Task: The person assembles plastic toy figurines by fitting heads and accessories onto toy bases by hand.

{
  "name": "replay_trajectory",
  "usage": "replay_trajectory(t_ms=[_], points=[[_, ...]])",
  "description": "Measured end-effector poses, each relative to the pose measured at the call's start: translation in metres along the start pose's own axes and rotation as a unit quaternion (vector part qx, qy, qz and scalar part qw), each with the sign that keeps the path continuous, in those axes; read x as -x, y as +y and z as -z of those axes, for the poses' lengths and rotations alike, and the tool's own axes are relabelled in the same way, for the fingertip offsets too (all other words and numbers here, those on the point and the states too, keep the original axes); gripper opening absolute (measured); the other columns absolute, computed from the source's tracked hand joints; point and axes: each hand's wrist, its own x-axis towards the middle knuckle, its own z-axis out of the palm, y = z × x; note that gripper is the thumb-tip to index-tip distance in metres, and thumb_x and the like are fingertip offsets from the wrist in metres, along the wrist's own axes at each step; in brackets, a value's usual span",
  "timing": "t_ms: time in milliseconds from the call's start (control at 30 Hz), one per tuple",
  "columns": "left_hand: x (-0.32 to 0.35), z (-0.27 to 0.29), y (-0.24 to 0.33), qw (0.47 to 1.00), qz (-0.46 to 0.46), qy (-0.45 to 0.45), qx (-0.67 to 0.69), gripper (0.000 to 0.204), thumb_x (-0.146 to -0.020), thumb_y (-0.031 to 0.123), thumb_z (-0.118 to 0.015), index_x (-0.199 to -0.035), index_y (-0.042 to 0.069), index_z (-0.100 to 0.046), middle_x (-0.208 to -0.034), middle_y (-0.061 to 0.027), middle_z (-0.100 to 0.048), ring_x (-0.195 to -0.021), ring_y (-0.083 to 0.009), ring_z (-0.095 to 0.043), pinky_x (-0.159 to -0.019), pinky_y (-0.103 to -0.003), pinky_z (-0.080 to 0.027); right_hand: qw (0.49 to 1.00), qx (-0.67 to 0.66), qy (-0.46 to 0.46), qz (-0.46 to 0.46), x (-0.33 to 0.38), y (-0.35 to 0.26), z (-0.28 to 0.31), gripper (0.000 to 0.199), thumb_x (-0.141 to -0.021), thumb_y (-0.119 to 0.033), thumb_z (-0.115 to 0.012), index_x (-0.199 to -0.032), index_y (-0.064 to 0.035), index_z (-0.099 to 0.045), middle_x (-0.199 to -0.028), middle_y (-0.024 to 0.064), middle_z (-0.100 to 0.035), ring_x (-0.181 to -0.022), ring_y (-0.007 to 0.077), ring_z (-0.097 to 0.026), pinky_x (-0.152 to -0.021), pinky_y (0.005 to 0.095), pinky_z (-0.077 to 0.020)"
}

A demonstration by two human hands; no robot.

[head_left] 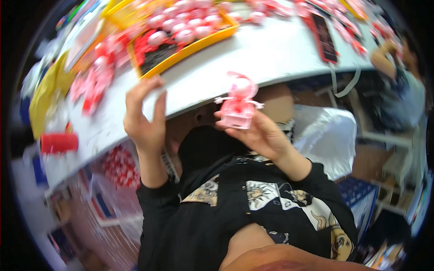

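Observation:
My right hand [266,137] grips a small pink plastic toy figure [238,103], held upright in front of my body by the table edge. The toy has a round pale head, little arms out to the sides and a boxy base. My left hand [145,113] is raised at the table edge, just below the corner of a yellow tray [192,53]. Its thumb and fingers curve apart, and nothing shows between them. In the tray lie many glossy pink balls [184,22], red pieces and a dark heap of fine parts.
Pink and red parts [97,83] lie left of the tray on the white table [275,54]. A red roll [59,142] and a phone [323,38] rest on it too. Below are a bag of red and pink pieces [121,167] and a white plastic bag [327,140]. Another person [398,95] sits at right.

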Motion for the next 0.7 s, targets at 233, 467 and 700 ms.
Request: replay_trajectory(t_ms=[233, 467, 700], points=[[-0.023, 0.154, -0.11, 0.939, 0.2, 0.204, -0.192, 0.025, -0.09, 0.014, -0.065, -0.111, 0.0, -0.066, -0.103, -0.0108, -0.069, -0.094, -0.0136, -0.064, -0.084, -0.026, -0.05, 0.998, -0.029, -0.039, -0.026, -0.001, 0.001, -0.013, 0.063, -0.094, -0.028, -0.058, -0.143, -0.0011, -0.028, -0.141, 0.0272, -0.038, -0.127, 0.0372, -0.046, -0.105, 0.0398, -0.0436], [-0.021, 0.158, -0.143, 0.898, 0.225, 0.028, -0.377, 0.025, -0.084, 0.016, -0.068, -0.108, 0.005, -0.068, -0.105, -0.0133, -0.069, -0.099, -0.0211, -0.065, -0.089, -0.032, -0.048, 0.996, 0.0, -0.084, -0.02, -0.006, -0.001, -0.032, 0.065, -0.093, -0.028, -0.06, -0.142, -0.0002, -0.028, -0.139, 0.027, -0.041, -0.126, 0.0373, -0.047, -0.104, 0.04, -0.0441], [0.002, 0.19, -0.204, 0.959, 0.139, 0.083, -0.234, 0.02, -0.089, 0.008, -0.063, -0.107, 0.0, -0.066, -0.104, -0.0111, -0.068, -0.092, -0.0204, -0.063, -0.086, -0.031, -0.048, 0.996, -0.001, -0.081, -0.021, -0.006, 0.0, -0.028, 0.064, -0.092, -0.032, -0.06, -0.14, 0.0008, -0.033, -0.137, 0.0276, -0.043, -0.126, 0.0377, -0.048, -0.101, 0.04, -0.0463]])
